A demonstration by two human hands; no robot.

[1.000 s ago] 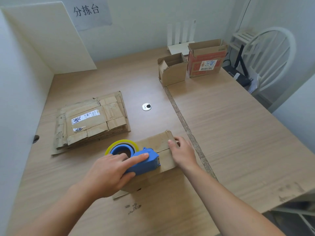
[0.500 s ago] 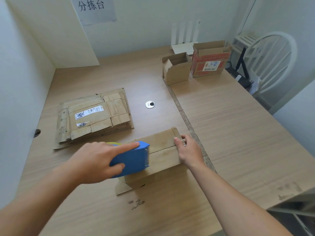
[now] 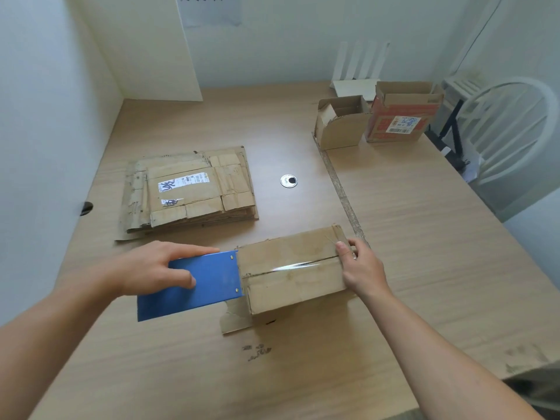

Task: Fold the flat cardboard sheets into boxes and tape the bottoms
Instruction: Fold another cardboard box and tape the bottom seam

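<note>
Blue tape dispenser (image 3: 209, 280) gripped by left hand (image 3: 151, 268), right hand (image 3: 360, 268) fingers (image 3: 341, 248) pinching box (image 3: 291, 277) end, labels (image 3: 181, 184) illegible.

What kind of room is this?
Probably a small packing room: flattened cardboard stacked on the wooden table, open boxes at its far end, and a blue tape dispenser sealing another box.

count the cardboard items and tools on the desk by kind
folded boxes: 3 (box being taped, plain open box, red printed box)
stack of flat cardboard sheets: 1 (number of sheets in it cannot be told)
blue tape dispenser: 1
total: 5
</note>
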